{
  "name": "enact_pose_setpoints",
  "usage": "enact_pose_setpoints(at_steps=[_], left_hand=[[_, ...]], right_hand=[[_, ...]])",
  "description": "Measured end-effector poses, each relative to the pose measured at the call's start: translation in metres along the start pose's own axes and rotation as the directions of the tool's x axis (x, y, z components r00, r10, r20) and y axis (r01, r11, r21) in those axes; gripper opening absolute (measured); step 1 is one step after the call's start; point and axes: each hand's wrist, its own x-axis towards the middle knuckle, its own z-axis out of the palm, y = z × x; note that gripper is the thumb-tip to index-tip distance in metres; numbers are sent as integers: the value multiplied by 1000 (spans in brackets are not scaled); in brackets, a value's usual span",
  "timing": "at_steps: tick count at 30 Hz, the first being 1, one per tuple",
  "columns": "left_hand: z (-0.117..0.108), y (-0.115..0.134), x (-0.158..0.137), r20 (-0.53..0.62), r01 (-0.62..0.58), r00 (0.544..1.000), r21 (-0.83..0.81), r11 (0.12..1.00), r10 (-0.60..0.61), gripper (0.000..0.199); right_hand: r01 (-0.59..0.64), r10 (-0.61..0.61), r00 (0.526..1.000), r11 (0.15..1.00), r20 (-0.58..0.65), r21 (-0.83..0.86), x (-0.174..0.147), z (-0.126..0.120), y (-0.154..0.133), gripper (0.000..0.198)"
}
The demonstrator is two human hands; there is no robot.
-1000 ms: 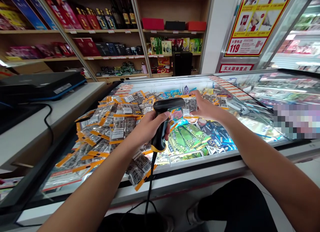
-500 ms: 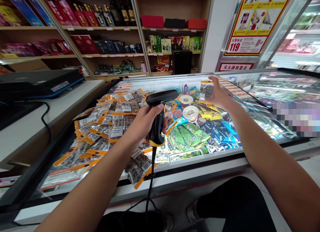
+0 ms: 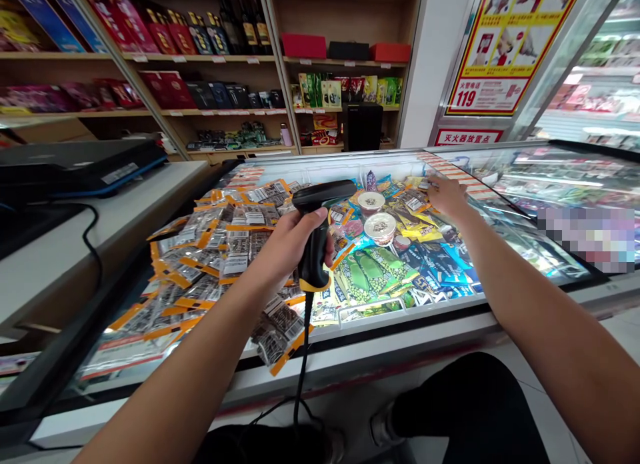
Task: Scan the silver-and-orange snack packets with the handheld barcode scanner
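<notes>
My left hand point(image 3: 300, 241) is wrapped around the handle of a black and yellow barcode scanner point(image 3: 314, 251), its head pointing right and its cord hanging down. My right hand point(image 3: 447, 196) reaches over the back of the lit freezer, fingers loosely apart near the yellow bags. Just left of its fingertips lies a small clear packet with a barcode label point(image 3: 414, 201), apart from the hand. A heap of similar orange-edged packets point(image 3: 237, 251) covers the glass on the left. Under the scanner one packet point(image 3: 280, 327) overhangs the front edge.
Inside the freezer are two round tubs point(image 3: 380, 227), green bags point(image 3: 370, 271) and blue bags point(image 3: 445, 271). A counter point(image 3: 45, 271) with a black device point(image 3: 80, 167) stands left. Shelves of goods point(image 3: 210, 57) line the back. The scanner's cord point(image 3: 301, 364) hangs over the front.
My right hand has moved slightly right and down, and its fingers have come off the packet, which now lies among the bags. My left hand and the scanner have stayed put.
</notes>
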Motion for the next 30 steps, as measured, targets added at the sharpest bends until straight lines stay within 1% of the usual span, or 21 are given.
enact_pose_setpoints(at_steps=[2,3,5,7,9,13,15,16,17,19,20,21,22,23,24,25,26,28,30], left_hand=[[0,0,0,4,-1,1000,1,1000,1,34],[0,0,-1,8,-2,1000,1,1000,2,34],[-1,0,0,16,-5,1000,1,1000,5,34],[-1,0,0,21,-9,1000,0,1000,9,34],[-1,0,1,16,-5,1000,2,1000,5,34],[-3,0,1,-12,4,1000,-5,1000,-4,34],[-4,0,2,-16,5,1000,-16,1000,-5,35],[-4,0,2,-16,4,1000,-22,1000,-5,35],[-5,-1,2,-18,1,1000,-28,1000,-2,35],[-5,-2,3,-19,-8,1000,-36,999,7,35],[-5,-2,3,-17,-11,1000,-37,999,10,35],[-5,-3,4,-14,-12,1000,-38,999,12,35],[-5,-4,4,-10,-13,1000,-38,999,13,35],[-5,-4,5,-7,-14,1000,-40,999,14,35],[-5,-5,6,-6,-15,1000,-42,999,15,35],[-5,-5,6,-9,-17,1000,-44,999,17,35],[-5,-5,6,-13,-18,1000,-46,999,17,35],[-5,-6,7,-17,-15,1000,-47,999,14,34],[-5,-6,7,-15,-11,1000,-45,999,11,34]], right_hand=[[-73,72,997,997,-15,-24,-7,4,-12,67],[-79,78,997,996,-18,-42,-11,7,-18,73],[-15,16,1000,997,16,-80,-16,13,-28,83],[55,-48,997,993,68,-100,-18,18,-32,84],[61,-50,994,991,97,-116,-14,21,-28,80],[-52,70,990,989,123,-141,1,17,0,78],[-95,111,988,985,108,-143,5,12,11,78],[-99,110,991,985,74,-142,5,8,12,79],[-87,91,996,988,24,-130,2,3,9,79],[-1,-1,998,999,-69,-40,-10,-6,-10,76],[69,-64,994,996,-91,55,-19,-10,-26,72],[158,-151,987,968,-48,194,-30,-14,-44,65],[216,-244,969,908,34,359,-43,-15,-64,60],[233,-337,933,836,129,497,-57,-16,-84,58],[237,-427,880,772,205,590,-71,-14,-102,54],[240,-511,817,722,267,649,-84,-11,-118,51],[244,-564,771,690,295,681,-95,-7,-131,47],[262,-605,735,670,307,695,-109,1,-144,38],[239,-623,717,642,314,729,-110,7,-144,30]])
